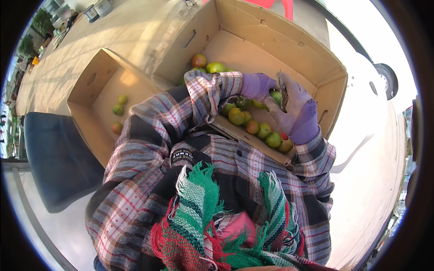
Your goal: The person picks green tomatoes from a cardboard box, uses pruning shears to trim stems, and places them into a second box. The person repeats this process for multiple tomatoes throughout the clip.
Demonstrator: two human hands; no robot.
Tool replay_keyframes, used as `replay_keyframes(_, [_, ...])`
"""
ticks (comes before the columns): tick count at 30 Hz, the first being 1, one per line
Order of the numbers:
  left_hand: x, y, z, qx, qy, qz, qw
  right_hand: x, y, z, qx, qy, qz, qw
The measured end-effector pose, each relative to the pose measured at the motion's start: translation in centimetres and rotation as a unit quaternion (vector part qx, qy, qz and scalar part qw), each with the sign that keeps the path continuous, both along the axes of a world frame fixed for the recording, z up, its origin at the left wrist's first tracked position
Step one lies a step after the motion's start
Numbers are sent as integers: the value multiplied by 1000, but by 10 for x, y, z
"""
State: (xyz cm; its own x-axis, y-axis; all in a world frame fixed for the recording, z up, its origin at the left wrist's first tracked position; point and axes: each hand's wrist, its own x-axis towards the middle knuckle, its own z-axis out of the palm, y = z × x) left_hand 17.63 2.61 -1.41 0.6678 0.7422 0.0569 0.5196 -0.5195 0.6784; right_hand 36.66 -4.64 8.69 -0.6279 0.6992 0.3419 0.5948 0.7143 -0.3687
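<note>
My left hand (259, 86), in a purple knit glove, reaches over a large cardboard box (288, 44). Its fingertips close around a green tomato (276, 96), partly hidden between both hands. My right hand (294, 103), in a purple glove with a worn, dirty palm, grips what looks like small metal snips (284, 92). Their thin tip points up, close to the tomato; a red piece (284, 136) shows below the palm. Under my hands, several green and orange tomatoes (252, 126) line the near wall. More tomatoes (217, 67) sit in the box's left part.
A smaller cardboard box (101, 88) at the left holds a few tomatoes (118, 109). A dark padded seat (61, 159) stands beside it. Behind the large box is a red plastic chair (288, 9). A wheel (386, 81) shows far right, and buckets (91, 13) stand at the upper left.
</note>
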Motion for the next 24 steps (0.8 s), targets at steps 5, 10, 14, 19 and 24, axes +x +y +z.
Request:
replay_keyframes(5, [-30,-15,54,-53,-87,102,990,2,4,0,4,15,-17,1000])
replay_keyframes(10, [-45,-44,82,-153,-162,188,957,-4,-4,18,-49,40,-23,998])
replay_keyframes(14, [-57,-62,70,-175,-253,182,934,-4,-8,14,-26,54,-7,998])
replay_keyframes(19, [-64,-64,45,-312,-507,153,789,-4,1,11,-59,-37,-47,996])
replay_keyframes(24, [-49,-77,54,-219,-408,135,876,-3,2,6,-40,-108,-51,992])
